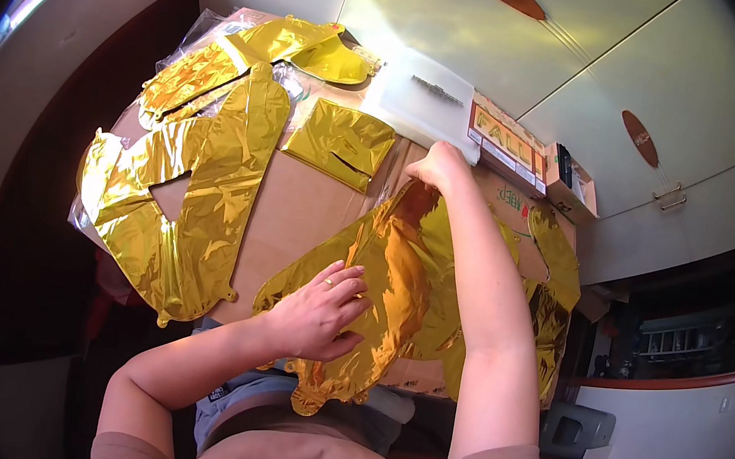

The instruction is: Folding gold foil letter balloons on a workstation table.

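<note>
Gold foil sheet [391, 278], on brown cardboard [282, 219] before the person; part hidden behind the right forearm [495, 277]. Right hand [439, 167]: closed on the sheet's far edge, fingertips hard to make out. Left hand [321, 311]: well apart from the other, resting on the foil, fingers loosely spread. Room: pale cabinet doors [679, 84]. Foil crinkled, mirror-glossy; folded foil rectangle [333, 138] and angular foil shape [223, 175] flatter, leftward.

Foil sheet [400, 275] glossy, crinkled; cardboard [285, 215] matt, smooth
</note>
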{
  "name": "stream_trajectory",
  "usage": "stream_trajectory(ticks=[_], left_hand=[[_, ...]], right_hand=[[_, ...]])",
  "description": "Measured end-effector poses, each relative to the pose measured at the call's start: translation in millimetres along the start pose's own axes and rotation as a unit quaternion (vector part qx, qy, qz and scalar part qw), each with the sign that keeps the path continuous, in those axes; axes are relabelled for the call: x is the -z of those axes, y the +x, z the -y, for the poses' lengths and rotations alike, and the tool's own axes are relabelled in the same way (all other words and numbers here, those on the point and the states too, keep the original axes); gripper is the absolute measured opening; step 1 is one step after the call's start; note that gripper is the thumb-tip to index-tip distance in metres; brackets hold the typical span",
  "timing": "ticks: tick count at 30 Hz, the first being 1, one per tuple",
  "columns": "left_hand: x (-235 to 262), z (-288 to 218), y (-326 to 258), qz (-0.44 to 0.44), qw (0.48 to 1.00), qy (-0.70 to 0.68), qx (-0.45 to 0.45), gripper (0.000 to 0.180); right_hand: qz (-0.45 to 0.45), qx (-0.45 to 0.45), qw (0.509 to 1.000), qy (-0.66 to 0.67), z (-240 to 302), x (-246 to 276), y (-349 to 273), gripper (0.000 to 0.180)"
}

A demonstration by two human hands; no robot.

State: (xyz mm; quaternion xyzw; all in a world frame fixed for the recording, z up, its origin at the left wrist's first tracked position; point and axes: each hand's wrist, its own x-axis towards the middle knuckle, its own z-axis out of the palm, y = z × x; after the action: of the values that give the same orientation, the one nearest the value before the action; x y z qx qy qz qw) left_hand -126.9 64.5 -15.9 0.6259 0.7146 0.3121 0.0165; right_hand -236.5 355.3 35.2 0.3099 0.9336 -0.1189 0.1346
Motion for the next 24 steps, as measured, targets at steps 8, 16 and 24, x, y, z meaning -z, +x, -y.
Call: stream_trajectory(ticks=[8, 16, 24], left_hand=[[2, 0, 1, -0.003, 1.000, -0.004, 0.002, 0.048], [2, 0, 0, -0.007, 1.000, -0.009, 0.001, 0.048], [2, 0, 0, -0.004, 1.000, -0.013, 0.001, 0.046]], right_hand=[[-0.049, 0.052, 0.994, 0.085, -11, 2, 3, 0.038], [-0.044, 0.049, 0.998, -0.009, 5, -1, -9, 0.038], [-0.064, 0.065, 0.994, -0.059, 13, -6, -3, 0.042]])
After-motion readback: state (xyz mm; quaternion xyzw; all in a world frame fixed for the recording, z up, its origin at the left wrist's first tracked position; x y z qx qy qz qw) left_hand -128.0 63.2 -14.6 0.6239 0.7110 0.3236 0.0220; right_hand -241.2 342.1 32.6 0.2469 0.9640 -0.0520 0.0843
